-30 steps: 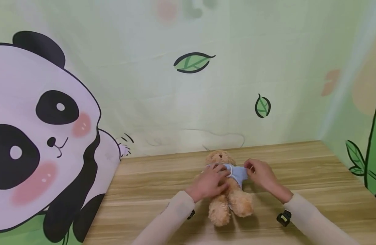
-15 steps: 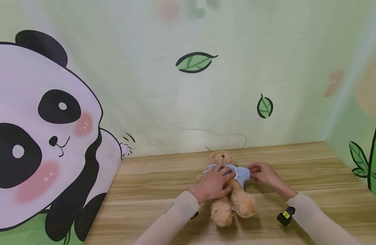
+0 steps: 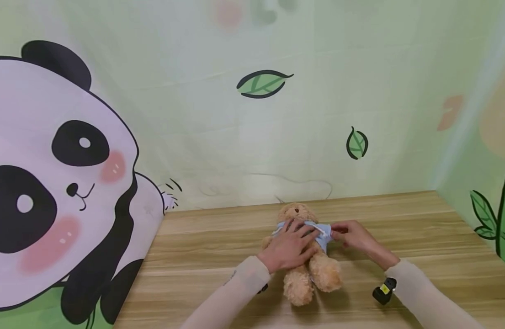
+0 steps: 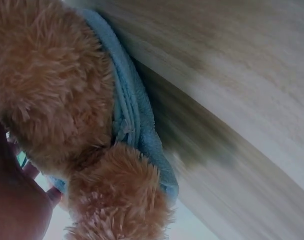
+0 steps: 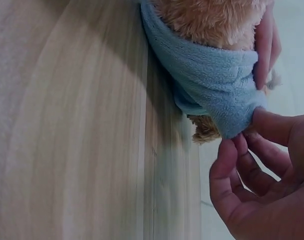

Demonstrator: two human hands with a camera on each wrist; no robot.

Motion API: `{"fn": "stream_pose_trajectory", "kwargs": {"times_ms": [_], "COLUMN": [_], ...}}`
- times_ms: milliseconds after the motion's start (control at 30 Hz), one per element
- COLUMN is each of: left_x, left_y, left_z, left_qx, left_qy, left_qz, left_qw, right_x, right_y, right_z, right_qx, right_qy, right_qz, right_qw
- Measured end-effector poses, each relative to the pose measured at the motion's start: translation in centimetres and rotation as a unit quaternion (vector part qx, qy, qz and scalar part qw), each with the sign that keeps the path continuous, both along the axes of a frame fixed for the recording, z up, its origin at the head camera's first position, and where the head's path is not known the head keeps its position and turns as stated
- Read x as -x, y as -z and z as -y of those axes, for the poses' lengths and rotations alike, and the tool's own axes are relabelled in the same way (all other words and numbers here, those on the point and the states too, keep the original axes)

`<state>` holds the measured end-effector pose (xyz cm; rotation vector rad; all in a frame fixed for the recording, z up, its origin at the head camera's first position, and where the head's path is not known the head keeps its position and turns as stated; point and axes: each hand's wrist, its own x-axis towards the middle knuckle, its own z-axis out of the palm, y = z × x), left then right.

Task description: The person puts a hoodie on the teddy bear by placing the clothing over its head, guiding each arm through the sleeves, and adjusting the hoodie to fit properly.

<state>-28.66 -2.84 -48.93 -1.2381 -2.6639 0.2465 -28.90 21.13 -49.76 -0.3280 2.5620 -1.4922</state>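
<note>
A tan plush teddy bear [image 3: 299, 285] lies on its back on the table, head toward the back wall and legs toward me. It wears a light blue doll shirt [image 3: 325, 243] with a white cord across the chest. My left hand [image 3: 287, 249] rests on the bear's belly and chest, fingers spread. At the sleeve on the right side, my right hand [image 3: 356, 237] pinches the shirt cloth between thumb and fingertips. In the right wrist view, the pinched shirt [image 5: 212, 72] is drawn to a point, with tan fur [image 5: 204, 129] showing below. The left fingertips are mostly hidden in the left wrist view.
The wood-grain table [image 3: 203, 237] runs back to a pale green cloth backdrop [image 3: 194, 114]. A large printed panda [image 3: 96, 100] covers the left side. Black wrist cameras [image 3: 384, 291] sit at the cuffs.
My right hand has shifted slightly left toward the bear, and the stretched sleeve is shorter and more bunched. The white cord lies farther right. My left hand stays on the bear.
</note>
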Motion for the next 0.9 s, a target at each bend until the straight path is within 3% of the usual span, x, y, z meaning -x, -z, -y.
{"fn": "stream_pose_trajectory", "kwargs": {"times_ms": [133, 267, 367, 633, 900], "left_x": [0.0, -0.1, -0.1, -0.3, -0.4], "left_y": [0.1, 0.1, 0.1, 0.0, 0.3], "left_z": [-0.3, -0.6, -0.7, -0.3, 0.0], "left_qx": [0.001, 0.000, -0.004, -0.028, -0.022], "left_qy": [-0.003, -0.008, -0.009, -0.003, 0.008], "left_qz": [0.008, 0.017, 0.009, 0.002, -0.002], "left_qw": [1.0000, 0.9998, 0.9999, 0.9996, 0.9997], "right_x": [0.0, 0.0, 0.1, 0.5, 0.4], "right_y": [0.2, 0.4, 0.6, 1.1, 0.9], "right_z": [0.2, 0.3, 0.2, -0.7, -0.6], "right_qx": [-0.047, -0.089, -0.093, -0.092, -0.074], "right_qy": [0.006, 0.019, 0.024, 0.040, 0.041], "right_qz": [-0.065, -0.133, -0.148, -0.122, -0.096], "right_qw": [0.9967, 0.9868, 0.9844, 0.9874, 0.9918]}}
